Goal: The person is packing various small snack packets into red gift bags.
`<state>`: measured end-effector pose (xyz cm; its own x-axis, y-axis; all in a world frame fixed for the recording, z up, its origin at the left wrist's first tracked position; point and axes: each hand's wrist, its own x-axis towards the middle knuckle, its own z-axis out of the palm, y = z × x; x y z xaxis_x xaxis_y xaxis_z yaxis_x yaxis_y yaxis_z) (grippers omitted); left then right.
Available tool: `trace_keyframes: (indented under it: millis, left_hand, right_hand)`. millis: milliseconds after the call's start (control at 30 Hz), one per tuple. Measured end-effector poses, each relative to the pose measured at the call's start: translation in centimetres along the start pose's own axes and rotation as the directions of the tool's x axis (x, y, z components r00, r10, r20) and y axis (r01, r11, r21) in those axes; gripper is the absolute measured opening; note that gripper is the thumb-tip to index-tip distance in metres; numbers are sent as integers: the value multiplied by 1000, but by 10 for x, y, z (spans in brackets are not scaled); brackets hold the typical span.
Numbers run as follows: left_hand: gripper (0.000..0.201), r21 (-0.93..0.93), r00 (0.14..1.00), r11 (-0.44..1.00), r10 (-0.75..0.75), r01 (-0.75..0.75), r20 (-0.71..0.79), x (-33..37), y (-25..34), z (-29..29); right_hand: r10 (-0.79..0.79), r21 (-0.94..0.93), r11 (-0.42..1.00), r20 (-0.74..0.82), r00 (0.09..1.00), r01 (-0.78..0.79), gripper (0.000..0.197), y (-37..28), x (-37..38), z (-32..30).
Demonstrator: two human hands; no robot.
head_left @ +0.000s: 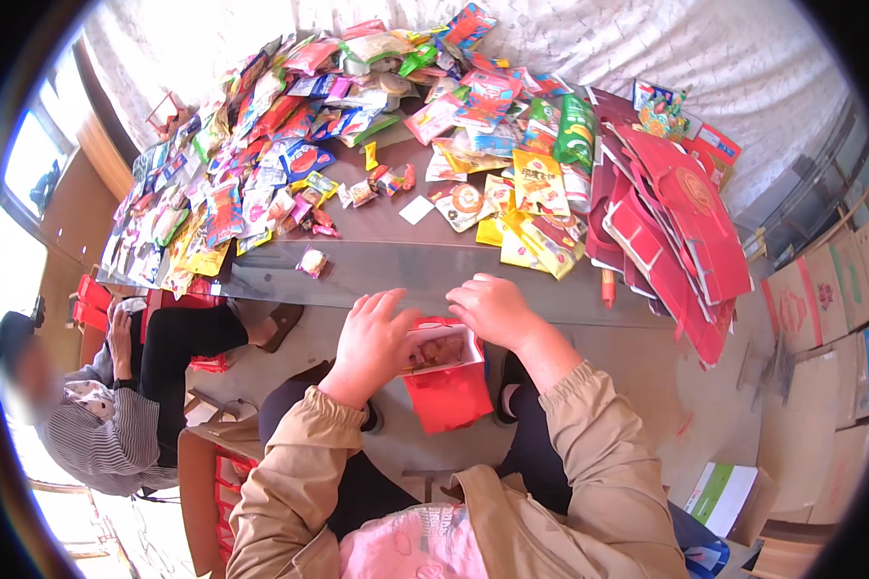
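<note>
Between my knees is a red box [449, 400] with a white inside, its top open. Wrapped snacks [438, 351] show inside it, too shaded to tell the kind. My left hand [372, 340] is at the box's upper left edge, fingers bent over it and thumb hidden. At the upper right edge, my right hand [500, 311] has its fingers curled in toward the far red flap. Both hands appear closed on the box's rim. Just beyond them is the edge of a dark table [376, 246], with one small wrapped snack [312, 261] lying near it.
A large heap of packaged snacks [289, 125] covers the table's left and back. Yellow packets [540, 183] lie right of centre, beside stacked flat red cartons [661, 207] overhanging the edge. A seated person [116, 415] is at the left. Cardboard boxes [811, 299] stand at the right.
</note>
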<state>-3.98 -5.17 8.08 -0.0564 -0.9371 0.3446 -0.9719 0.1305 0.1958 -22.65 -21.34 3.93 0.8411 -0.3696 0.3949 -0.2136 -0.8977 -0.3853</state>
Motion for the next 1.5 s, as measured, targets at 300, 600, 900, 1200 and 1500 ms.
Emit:
trace_keyframes:
  millis: [300,600,900,1200,1500]
  left_hand:
    - [35,-167,970,977,-161,131,-181,27,-60,31]
    - [34,-240,956,966,-155,94,-249,36,-68,27]
    - [36,-217,959,974,-124,68,-255,25,-61,26]
    - [48,-323,923,940,-216,108,-318,45,-52,15]
    - [56,-401,889,888,-356,226,-287,67,-81,16]
  right_hand:
    - [35,-34,999,-2,999,-35,15,-2,30,6]
    - [-9,-13,1000,31,999,9,21,-27,45,5]
    - [17,-22,1000,-20,1000,-17,31,-44,49,11]
    - [104,123,989,-136,985,-88,45,-18,80,33]
    - [297,466,865,-178,938,-186,47,83,232,77]
